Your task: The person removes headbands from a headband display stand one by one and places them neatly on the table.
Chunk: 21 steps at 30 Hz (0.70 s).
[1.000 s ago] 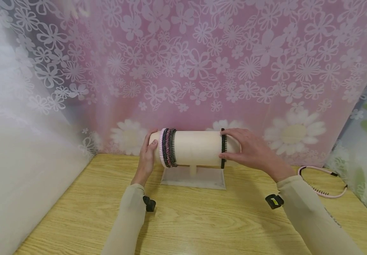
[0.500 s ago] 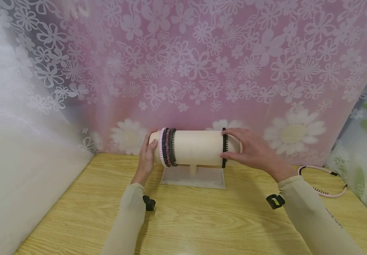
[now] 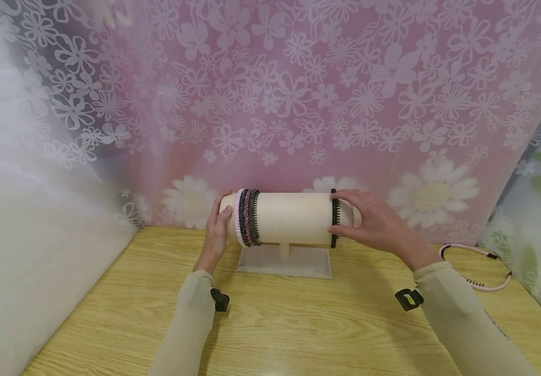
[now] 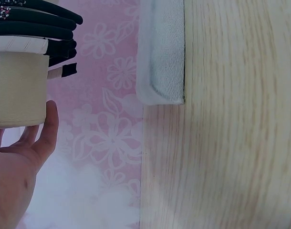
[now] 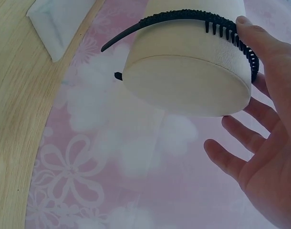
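A cream cylindrical headband stand rises from a flat base. My left hand grips its left end; the thumb lies along the front, and the left wrist view shows fingers curled round the end. Beside that hand sit several headbands: a pale pink ribbed one, then dark and glittery ones. At the stand's right end, my right hand holds a black toothed headband between thumb and fingers. In the right wrist view the black headband wraps the cylinder near its end, one tip sticking out.
A pink headband with dark teeth lies on the wooden table at the far right. The stand's pale base rests near the table's back edge. A floral curtain hangs close behind, with a whitish sheet at the left.
My right hand has shifted slightly right, sliding the black headband along the cylinder toward its right end. The left hand and the stand have stayed in place.
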Each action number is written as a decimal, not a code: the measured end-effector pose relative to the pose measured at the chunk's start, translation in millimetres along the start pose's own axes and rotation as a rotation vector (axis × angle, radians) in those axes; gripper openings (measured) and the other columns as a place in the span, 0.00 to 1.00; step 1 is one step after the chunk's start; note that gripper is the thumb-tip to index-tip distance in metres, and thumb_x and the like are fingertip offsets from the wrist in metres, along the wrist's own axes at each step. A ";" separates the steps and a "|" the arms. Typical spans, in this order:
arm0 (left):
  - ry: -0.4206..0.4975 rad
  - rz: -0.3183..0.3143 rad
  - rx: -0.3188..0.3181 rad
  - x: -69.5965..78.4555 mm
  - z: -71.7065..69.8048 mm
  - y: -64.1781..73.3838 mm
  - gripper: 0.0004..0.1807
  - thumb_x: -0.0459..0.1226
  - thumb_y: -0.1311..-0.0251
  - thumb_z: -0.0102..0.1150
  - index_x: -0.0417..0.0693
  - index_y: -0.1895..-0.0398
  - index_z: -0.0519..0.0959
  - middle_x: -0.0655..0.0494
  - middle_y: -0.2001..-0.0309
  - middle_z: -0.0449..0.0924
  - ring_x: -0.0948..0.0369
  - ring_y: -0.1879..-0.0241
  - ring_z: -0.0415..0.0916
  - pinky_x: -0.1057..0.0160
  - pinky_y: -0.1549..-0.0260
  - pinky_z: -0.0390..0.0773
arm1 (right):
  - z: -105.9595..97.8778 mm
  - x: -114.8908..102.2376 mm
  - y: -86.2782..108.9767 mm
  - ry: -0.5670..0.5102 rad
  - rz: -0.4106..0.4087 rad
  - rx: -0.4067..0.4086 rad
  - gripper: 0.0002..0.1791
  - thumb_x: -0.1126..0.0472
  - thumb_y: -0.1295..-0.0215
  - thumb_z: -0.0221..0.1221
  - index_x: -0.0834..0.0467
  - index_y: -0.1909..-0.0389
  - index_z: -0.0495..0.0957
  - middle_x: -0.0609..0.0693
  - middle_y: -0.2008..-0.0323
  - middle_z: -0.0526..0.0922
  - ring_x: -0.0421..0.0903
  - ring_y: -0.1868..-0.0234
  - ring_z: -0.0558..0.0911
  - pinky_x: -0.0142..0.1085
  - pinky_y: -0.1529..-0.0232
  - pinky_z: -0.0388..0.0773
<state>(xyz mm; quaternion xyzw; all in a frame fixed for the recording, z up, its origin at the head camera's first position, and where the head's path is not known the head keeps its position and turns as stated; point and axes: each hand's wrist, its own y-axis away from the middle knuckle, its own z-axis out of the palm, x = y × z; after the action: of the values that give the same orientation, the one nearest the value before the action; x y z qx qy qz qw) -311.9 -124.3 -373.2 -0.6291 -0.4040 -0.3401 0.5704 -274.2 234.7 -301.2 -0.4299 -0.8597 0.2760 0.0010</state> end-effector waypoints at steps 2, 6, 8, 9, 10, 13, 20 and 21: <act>0.008 -0.005 0.002 -7.4 -0.2 -2.8 0.28 0.45 0.23 0.40 0.55 0.22 0.62 0.43 0.34 0.71 0.55 0.52 0.76 0.59 0.57 0.78 | -0.2 0.4 0.6 0.001 0.005 -0.002 0.39 0.50 0.43 0.75 0.55 0.32 0.73 0.60 0.36 0.79 0.62 0.36 0.77 0.61 0.37 0.73; 0.016 -0.010 0.015 -25.3 -0.2 -9.1 0.27 0.46 0.23 0.39 0.60 0.22 0.62 0.45 0.33 0.71 0.54 0.51 0.75 0.58 0.57 0.78 | -1.4 0.8 1.7 -0.002 0.021 -0.013 0.39 0.49 0.42 0.74 0.55 0.31 0.72 0.60 0.35 0.78 0.62 0.34 0.76 0.61 0.37 0.73; 0.015 -0.005 0.024 -33.0 0.1 -11.4 0.27 0.47 0.22 0.39 0.64 0.22 0.63 0.46 0.32 0.71 0.54 0.50 0.75 0.57 0.57 0.78 | -2.2 1.0 2.4 -0.003 0.029 -0.018 0.39 0.49 0.42 0.74 0.55 0.31 0.72 0.60 0.35 0.78 0.62 0.34 0.76 0.62 0.37 0.73; 0.011 -0.003 0.028 -34.8 0.3 -11.7 0.27 0.48 0.22 0.39 0.65 0.23 0.63 0.47 0.32 0.71 0.54 0.50 0.75 0.57 0.57 0.78 | -2.5 1.1 2.7 -0.004 0.032 -0.020 0.39 0.49 0.42 0.74 0.55 0.31 0.72 0.60 0.35 0.77 0.62 0.34 0.76 0.62 0.37 0.73; 0.008 -0.001 0.031 -36.1 0.6 -12.0 0.27 0.48 0.23 0.39 0.66 0.23 0.63 0.48 0.32 0.71 0.54 0.50 0.75 0.57 0.56 0.77 | -2.9 1.2 3.1 -0.003 0.034 -0.021 0.39 0.49 0.42 0.74 0.55 0.31 0.72 0.60 0.34 0.77 0.62 0.34 0.76 0.62 0.37 0.73; 0.003 0.004 0.034 -36.5 0.6 -12.1 0.26 0.48 0.23 0.39 0.67 0.23 0.63 0.48 0.33 0.71 0.54 0.50 0.75 0.57 0.56 0.77 | -3.4 1.9 4.0 -0.002 0.040 -0.023 0.39 0.49 0.42 0.74 0.55 0.31 0.72 0.60 0.34 0.77 0.62 0.34 0.75 0.62 0.38 0.74; 0.005 -0.001 0.010 -12.3 0.1 -4.7 0.28 0.45 0.23 0.40 0.55 0.22 0.62 0.42 0.33 0.71 0.54 0.50 0.74 0.58 0.54 0.76 | -4.6 4.2 6.5 -0.008 0.035 -0.019 0.39 0.50 0.41 0.74 0.54 0.30 0.71 0.59 0.34 0.76 0.62 0.34 0.75 0.61 0.40 0.75; -0.001 0.000 0.009 -7.9 0.3 -3.2 0.28 0.45 0.23 0.40 0.54 0.22 0.62 0.42 0.33 0.71 0.55 0.50 0.74 0.58 0.54 0.76 | -4.6 4.5 6.8 -0.010 0.035 -0.019 0.39 0.50 0.41 0.74 0.54 0.30 0.71 0.59 0.34 0.76 0.61 0.34 0.75 0.61 0.39 0.75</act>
<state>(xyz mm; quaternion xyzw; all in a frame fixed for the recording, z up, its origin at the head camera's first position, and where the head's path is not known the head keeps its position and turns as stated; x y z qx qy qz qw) -318.3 -124.9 -378.8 -0.6267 -0.4057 -0.3380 0.5731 -270.9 243.4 -301.5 -0.4434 -0.8546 0.2700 -0.0122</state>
